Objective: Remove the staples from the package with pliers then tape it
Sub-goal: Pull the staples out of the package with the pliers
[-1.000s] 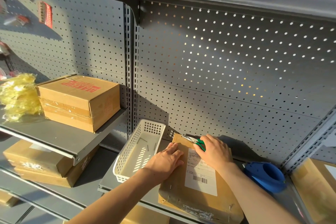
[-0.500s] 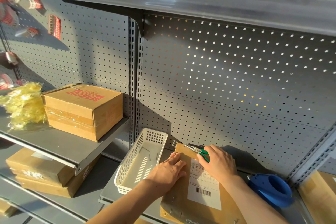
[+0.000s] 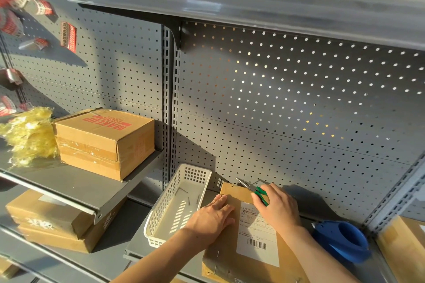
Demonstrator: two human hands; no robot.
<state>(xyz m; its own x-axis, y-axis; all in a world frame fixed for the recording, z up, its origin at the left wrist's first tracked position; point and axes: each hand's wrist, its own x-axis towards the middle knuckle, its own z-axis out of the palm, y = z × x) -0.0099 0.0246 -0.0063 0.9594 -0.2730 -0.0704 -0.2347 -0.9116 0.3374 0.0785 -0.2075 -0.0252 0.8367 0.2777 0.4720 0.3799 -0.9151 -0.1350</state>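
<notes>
Left hand [image 3: 212, 217] lies flat with straight fingers on the package [image 3: 230, 250], just right of the white basket [image 3: 161, 208]; right hand [image 3: 279, 208] grips green-handled pliers [image 3: 253, 189] at the package's far edge, and the blue tape dispenser [image 3: 342, 240] sits further right

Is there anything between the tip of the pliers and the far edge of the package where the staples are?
Nothing visible. The right hand grips the green-handled pliers, whose tip lies at the far edge of the package. The left hand presses flat on the package nearer the camera, and the white basket stands off to the left.
</notes>
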